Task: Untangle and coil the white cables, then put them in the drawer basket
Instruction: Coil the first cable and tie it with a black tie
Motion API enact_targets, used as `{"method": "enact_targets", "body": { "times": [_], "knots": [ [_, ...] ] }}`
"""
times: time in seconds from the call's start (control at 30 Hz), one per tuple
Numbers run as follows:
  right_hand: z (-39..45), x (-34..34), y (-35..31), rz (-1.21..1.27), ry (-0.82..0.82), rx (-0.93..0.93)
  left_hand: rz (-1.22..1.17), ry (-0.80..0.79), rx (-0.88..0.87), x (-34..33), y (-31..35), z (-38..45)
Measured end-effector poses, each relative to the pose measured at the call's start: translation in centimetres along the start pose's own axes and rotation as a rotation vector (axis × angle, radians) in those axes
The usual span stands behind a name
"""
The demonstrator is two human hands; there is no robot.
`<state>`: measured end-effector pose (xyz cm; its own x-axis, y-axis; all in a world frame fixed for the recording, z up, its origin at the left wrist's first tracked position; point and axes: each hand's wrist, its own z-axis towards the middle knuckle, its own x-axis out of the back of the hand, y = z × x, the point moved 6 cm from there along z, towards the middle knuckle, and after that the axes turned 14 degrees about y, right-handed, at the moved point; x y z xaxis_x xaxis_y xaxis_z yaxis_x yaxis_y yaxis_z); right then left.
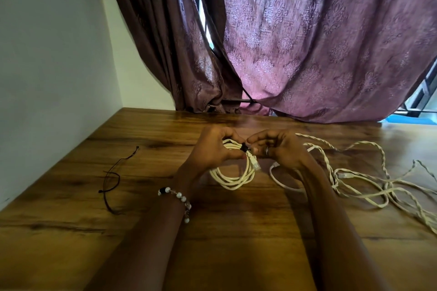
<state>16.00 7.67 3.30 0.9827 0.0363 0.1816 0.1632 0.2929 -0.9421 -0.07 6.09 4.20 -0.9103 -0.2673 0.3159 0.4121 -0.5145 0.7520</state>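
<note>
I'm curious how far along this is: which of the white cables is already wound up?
The coiled cable held between the left hand and right hand. The loose cables to its right lie sprawled and twisted.

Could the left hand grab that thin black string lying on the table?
Probably not right now: the left hand is busy gripping the coiled white cable. The black string lies uncovered on the table to its left, so once freed, likely yes.
</note>
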Motion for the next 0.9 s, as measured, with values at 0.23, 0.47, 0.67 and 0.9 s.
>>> {"method": "enact_targets", "body": {
  "times": [0.23, 0.47, 0.67, 0.9],
  "knots": [
    [-0.2, -0.2, 1.0, 0.080, 0.075, -0.087, -0.037, 0.011, 0.011, -0.1, -0.1, 0.0],
    [0.0, -0.6, 0.3, 0.011, 0.161, -0.014, -0.032, 0.040, 0.011, -0.1, -0.7, 0.4],
    [-0.2, -0.5, -0.6, 0.022, 0.153, 0.073, -0.128, 0.123, 0.089, 0.3, -1.5, 0.8],
    [-0.3, -0.9, -1.5, -0.335, 0.145, 0.393, -0.059, 0.055, 0.115, 0.0, -1.9, 0.6]
  ]
}}
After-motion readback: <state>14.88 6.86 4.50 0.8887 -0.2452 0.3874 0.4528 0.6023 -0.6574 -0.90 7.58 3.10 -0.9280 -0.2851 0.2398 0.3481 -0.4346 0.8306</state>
